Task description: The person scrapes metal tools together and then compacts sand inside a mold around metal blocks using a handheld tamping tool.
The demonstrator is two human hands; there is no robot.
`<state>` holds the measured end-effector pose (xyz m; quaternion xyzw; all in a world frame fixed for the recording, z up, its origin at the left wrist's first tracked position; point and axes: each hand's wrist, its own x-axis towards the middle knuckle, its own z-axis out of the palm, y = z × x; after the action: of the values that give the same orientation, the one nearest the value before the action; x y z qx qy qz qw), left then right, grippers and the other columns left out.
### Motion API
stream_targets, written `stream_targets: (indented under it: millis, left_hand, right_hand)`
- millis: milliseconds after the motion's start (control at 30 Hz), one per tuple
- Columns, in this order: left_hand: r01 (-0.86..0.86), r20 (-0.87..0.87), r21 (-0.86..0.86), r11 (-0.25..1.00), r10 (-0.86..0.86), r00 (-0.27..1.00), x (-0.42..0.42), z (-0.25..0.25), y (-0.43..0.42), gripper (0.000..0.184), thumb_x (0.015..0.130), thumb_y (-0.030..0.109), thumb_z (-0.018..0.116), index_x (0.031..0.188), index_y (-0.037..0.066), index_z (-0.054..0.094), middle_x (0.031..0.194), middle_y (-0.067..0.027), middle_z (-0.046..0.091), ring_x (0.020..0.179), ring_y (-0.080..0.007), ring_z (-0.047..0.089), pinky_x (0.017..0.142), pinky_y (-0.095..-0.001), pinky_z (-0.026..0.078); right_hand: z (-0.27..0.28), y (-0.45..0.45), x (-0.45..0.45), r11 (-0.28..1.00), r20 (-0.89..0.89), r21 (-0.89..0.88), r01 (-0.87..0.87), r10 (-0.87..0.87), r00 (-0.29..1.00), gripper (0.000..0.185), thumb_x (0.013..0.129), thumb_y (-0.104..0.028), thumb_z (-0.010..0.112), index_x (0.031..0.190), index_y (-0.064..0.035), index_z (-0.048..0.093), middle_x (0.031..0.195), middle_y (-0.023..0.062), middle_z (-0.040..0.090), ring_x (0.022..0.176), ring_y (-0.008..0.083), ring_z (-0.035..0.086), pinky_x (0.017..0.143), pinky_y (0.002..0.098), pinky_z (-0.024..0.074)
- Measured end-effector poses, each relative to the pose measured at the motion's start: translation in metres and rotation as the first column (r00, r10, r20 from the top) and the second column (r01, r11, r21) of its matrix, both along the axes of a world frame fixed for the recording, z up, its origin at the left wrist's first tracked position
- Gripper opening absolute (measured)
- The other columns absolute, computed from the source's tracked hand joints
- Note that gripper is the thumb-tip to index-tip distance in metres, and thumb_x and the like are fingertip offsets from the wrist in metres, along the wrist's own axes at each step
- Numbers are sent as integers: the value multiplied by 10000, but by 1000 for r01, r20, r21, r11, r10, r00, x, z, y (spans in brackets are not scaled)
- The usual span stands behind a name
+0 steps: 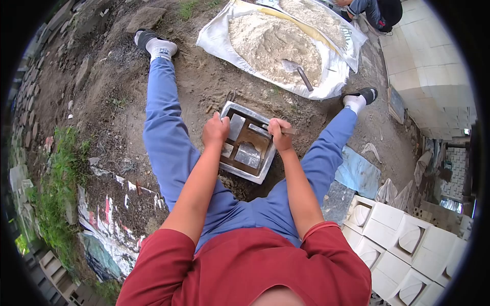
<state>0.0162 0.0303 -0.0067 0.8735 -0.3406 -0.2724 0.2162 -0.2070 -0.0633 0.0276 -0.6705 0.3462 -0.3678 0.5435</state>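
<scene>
Left hand (pixel 216 130) curled at grey rectangular metal frame (pixel 241 173), hold unclear; slim grey-brown tool (pixel 289 131) gripped in right hand (pixel 279 133). Frame apparently being worked; steadying needed next.

An outdoor work yard: bare dirt (pixel 196 94), heaped powder (pixel 265 46), stacked pale blocks (pixel 385 217).

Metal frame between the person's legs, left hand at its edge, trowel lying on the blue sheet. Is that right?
The trowel's place is wrong: the head view shows the trowel lying in the pale powder on the white sack. The metal frame is between the legs, left hand at its edge.
</scene>
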Motion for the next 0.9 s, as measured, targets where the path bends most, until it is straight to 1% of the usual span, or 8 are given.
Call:
stream_targets:
  millis: [167, 233, 267, 367, 400, 533, 733, 900]
  left_hand:
    - [11, -29, -2, 1000, -11, 1000, -1, 0, 3, 475, 947, 387, 508, 1216, 9, 608, 1137, -313, 703, 1035, -496, 688, 904, -603, 539]
    - [17, 134, -331, 944, 29, 991, -6, -14, 8, 503, 939, 353, 545, 1322, 28, 580, 1333, -315, 623, 1174, -455, 646, 934, -575, 538]
    - [112, 159, -365, 924, -57, 986, -4, -20, 9, 565, 927, 303, 575, 1423, 37, 536, 1514, -270, 501, 1364, -414, 528, 1065, -537, 483]
    - [334, 425, -521, 786, -101, 900, -18, -18, 7, 595, 919, 270, 583, 1457, 25, 518, 1589, -209, 449, 1493, -394, 395, 1200, -522, 359]
    - [382, 425, -543, 747, -148, 893, -30, -11, 8, 658, 913, 264, 585, 1514, 20, 473, 1649, -177, 387, 1559, -383, 299, 1278, -514, 223]
    - [641, 469, -378, 668, -459, 754, -79, 1, 25, 739, 927, 283, 575, 1599, 49, 376, 1710, -157, 291, 1594, -342, 245, 1297, -503, 187]
    - [715, 508, -288, 637, -532, 678, -94, -4, 38, 794, 916, 293, 519, 1643, 57, 306, 1730, -125, 261, 1604, -285, 233, 1313, -467, 146]
    - [732, 509, -282, 620, -550, 662, -91, 0, 40, 817, 891, 284, 515, 1644, 53, 299, 1732, -123, 257, 1606, -281, 229, 1314, -462, 147]
  right_hand:
    - [43, 13, 1, 986, 113, 23, 166, -168, 979, 494, 1100, -315, 561, 675, -86, 455, 622, -42, 437, 579, 87, 393, 544, 294, 321]
    - [72, 18, 1, 972, 246, 101, 210, -229, 942, 494, 1117, -290, 522, 676, -114, 387, 629, -22, 389, 587, 106, 365, 596, 308, 356]
    - [85, 18, 2, 968, 249, 96, 231, -248, 936, 494, 1117, -290, 522, 676, -114, 387, 629, -22, 389, 587, 106, 365, 596, 308, 356]
    - [107, 18, 1, 958, 366, 159, 239, -282, 887, 454, 1111, -287, 534, 711, -132, 384, 666, -27, 371, 623, 106, 366, 625, 299, 367]
    - [109, 18, 0, 951, 376, 187, 246, -301, 877, 434, 1108, -284, 541, 727, -134, 396, 681, -29, 369, 643, 105, 375, 636, 296, 371]
    - [105, 26, -5, 931, 342, 194, 308, -358, 869, 393, 1098, -281, 565, 757, -124, 449, 704, -32, 411, 677, 96, 406, 644, 294, 381]
    - [77, 29, -7, 916, 314, 202, 346, -395, 863, 411, 1103, -318, 564, 759, -114, 471, 711, -31, 437, 672, 92, 413, 636, 286, 373]
    - [39, 27, -6, 918, 96, 131, 375, -388, 917, 471, 1096, -389, 585, 763, -59, 539, 723, -39, 520, 696, 53, 456, 619, 278, 355]
